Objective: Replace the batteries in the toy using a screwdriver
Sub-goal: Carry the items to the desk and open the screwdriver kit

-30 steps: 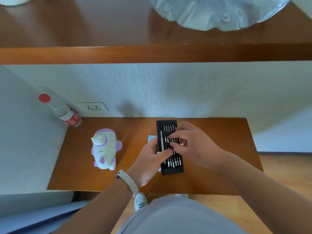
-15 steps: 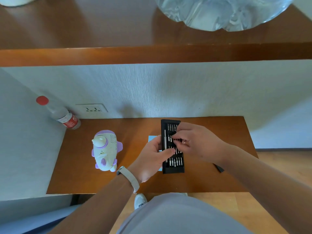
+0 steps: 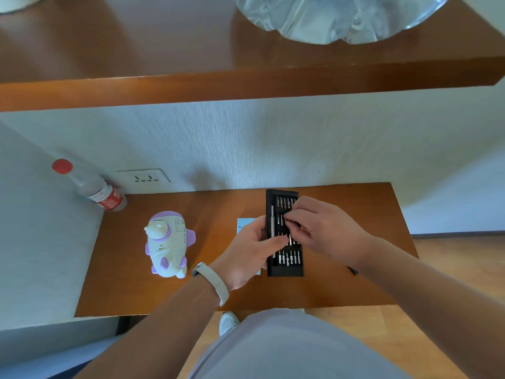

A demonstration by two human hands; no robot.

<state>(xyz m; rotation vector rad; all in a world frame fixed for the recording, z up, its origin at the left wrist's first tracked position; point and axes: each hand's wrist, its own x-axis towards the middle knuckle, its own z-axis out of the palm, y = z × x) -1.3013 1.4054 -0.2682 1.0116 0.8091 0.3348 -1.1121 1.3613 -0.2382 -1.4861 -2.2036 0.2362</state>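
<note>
As seen from the head camera looking down, a wooden bench (image 3: 191,296) fills the middle of the view, set against a pale wall. Just right of the bench's centre lies a black screwdriver kit (image 3: 284,266), a long open case lying lengthwise from twelve to six o'clock, with rows of small metal bits (image 3: 291,258) and a slim silver screwdriver handle (image 3: 272,222) along its left side. The left hand (image 3: 246,253), with a pale wristband (image 3: 216,283), grips the case from nine o'clock, fingers curled at its left edge and the thumb laid across the bits. The right hand (image 3: 325,231) comes in from three o'clock, its fingertips drawn together in a pinch on a bit in the middle rows; which bit cannot be told. A light blue card (image 3: 244,224) shows under the left hand. The toy (image 3: 166,244), a white and purple aeroplane, stands on the bench at nine o'clock from the case, apart from both hands. At ten o'clock, in the bench's far left corner, a clear bottle (image 3: 101,192) with a red cap leans by a wall socket (image 3: 143,177). At twelve o'clock a wooden shelf (image 3: 246,86) carries a crumpled clear plastic bag (image 3: 341,15).
</note>
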